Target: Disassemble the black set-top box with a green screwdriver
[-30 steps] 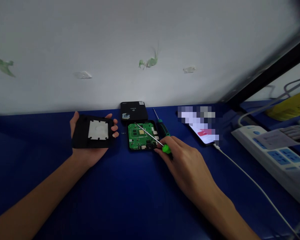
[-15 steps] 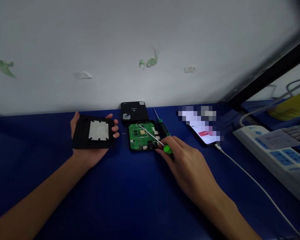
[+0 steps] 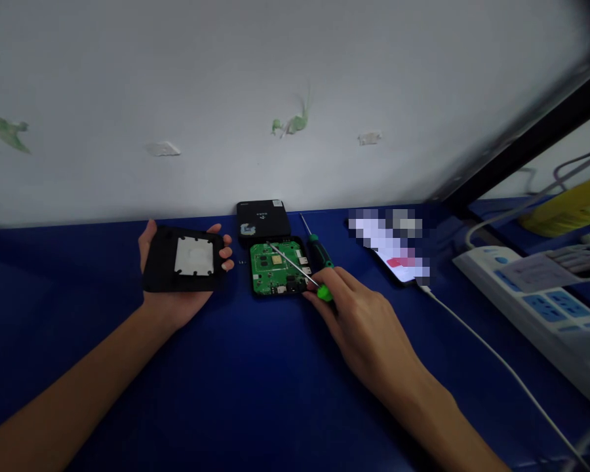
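My left hand (image 3: 177, 308) is wrapped round a black plastic cover (image 3: 160, 269), its inner side up with a pale metal plate (image 3: 195, 256) on it. In my right hand (image 3: 358, 305) is a screwdriver (image 3: 297, 269) with a bright green handle. Its shaft slants across a green circuit board (image 3: 263, 278), and the tip is at the board's far edge. The board lies in a square black case. Several tiny screws (image 3: 242, 262) lie on the table between the cover and the board. Touching or just beyond my right fingertips is a second screwdriver (image 3: 320, 250) with a dark green handle.
A closed black box (image 3: 263, 219) sits behind the board against the white wall. On the right lies a lit phone (image 3: 393, 252) with a white cable (image 3: 486, 344) plugged in. A white power strip (image 3: 526, 295) stands farther right, near a yellow object (image 3: 568, 206).
Both hands keep their holds, and the screwdriver stays across the board. The view has shifted slightly, so things on the right appear a little farther left.
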### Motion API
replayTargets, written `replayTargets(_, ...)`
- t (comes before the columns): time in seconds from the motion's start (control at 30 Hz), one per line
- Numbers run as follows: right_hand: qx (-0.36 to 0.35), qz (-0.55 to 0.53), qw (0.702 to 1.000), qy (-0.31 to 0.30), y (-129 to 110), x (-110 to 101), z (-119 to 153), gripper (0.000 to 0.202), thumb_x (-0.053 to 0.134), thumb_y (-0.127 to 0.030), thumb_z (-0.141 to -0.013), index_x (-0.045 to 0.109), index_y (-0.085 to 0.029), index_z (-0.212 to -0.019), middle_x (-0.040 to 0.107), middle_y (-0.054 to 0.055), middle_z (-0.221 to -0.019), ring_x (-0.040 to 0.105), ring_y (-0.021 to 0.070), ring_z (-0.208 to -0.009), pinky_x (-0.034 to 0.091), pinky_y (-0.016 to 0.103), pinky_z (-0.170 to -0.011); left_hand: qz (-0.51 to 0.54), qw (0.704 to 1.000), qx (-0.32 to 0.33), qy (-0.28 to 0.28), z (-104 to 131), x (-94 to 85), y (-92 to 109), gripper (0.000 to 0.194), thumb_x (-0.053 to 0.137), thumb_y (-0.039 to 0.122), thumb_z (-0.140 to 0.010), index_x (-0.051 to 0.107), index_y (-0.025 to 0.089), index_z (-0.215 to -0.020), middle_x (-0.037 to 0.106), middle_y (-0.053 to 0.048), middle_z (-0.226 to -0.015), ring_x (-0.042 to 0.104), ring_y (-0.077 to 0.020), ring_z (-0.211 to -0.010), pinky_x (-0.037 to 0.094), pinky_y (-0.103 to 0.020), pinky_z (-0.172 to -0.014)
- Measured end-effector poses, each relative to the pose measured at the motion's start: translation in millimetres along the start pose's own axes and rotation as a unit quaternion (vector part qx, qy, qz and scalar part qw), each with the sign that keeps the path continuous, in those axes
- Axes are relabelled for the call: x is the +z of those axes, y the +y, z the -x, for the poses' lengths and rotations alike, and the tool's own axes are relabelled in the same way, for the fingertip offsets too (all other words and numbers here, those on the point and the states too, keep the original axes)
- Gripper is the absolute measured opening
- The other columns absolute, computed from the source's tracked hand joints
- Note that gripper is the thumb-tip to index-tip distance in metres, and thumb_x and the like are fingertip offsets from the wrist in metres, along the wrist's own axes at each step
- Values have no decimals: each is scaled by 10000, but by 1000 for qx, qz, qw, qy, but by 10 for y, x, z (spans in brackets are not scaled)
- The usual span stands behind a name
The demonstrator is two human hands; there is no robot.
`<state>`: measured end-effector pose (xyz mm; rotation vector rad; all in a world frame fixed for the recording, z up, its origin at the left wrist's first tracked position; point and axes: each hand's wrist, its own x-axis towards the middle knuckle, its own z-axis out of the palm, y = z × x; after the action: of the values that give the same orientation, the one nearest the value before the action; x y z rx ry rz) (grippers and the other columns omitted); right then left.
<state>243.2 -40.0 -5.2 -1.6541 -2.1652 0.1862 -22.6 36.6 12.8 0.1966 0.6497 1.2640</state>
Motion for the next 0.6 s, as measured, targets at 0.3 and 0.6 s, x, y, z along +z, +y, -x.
replayTargets(0.3,2,9,1000,3,-48,12,-21,119,642,-292,-1107,610,-208,-1029,751,64,-1019,746,252,-721,421,332,-552,-10,1000,4,-5,7,2,7,915,367,815,-1006,675,32,-1367,704,-228,-1023,684,-283,-764,634,-396,-623)
replayTargets(0.6,4,-7,1000,4,-26,2,-13,114,656,-275,-1101,602,-212,-1023,743,59,-1020,747,248,-736,465,329,-574,-9,1000,-5,-4,13,-6,14,895,401,805,-997,725,26,-1294,713,-223,-1021,683,-274,-770,643,-395,-630)
